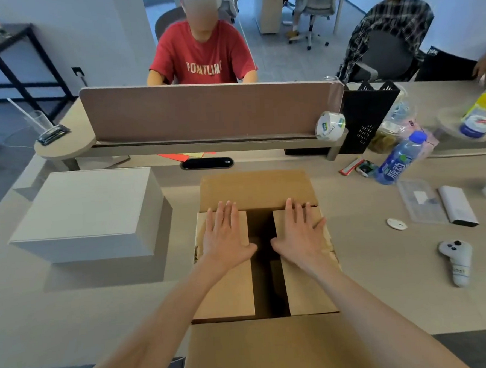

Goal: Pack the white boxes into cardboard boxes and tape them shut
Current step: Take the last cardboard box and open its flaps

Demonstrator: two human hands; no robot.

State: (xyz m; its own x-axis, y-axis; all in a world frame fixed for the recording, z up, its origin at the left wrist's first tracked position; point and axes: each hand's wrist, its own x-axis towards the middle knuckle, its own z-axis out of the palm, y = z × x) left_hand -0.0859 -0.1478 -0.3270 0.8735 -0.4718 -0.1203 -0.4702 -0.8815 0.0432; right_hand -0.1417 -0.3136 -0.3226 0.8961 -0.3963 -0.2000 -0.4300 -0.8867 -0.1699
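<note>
**Pressing both inner flaps down on the cardboard box**

So the person has the cardboard box (274, 349) right in front of them on the tabletop (384, 274). The left hand (225, 236) lies flat, palm down, on the left flap (225, 290), fingers straight and a bit spread. The right hand (300, 234) does the same on the right flap (308, 290), with nothing pinched or gripped. There's a dark gap between the two flaps, too dark to tell what's inside. The far flap (256, 190) is open and leans away, and the near flap is folded out toward the person.

The white box (89, 210) sits closed on the tabletop off to the left, apart from the cardboard one. A tape roll (330, 126) is perched on the ledge at the right end of the divider panel (203, 112). Over on the right there's a blue water bottle (398, 160) and a white controller (457, 259) lying closer in. Somebody in a red shirt (202, 55) sits behind the divider.
</note>
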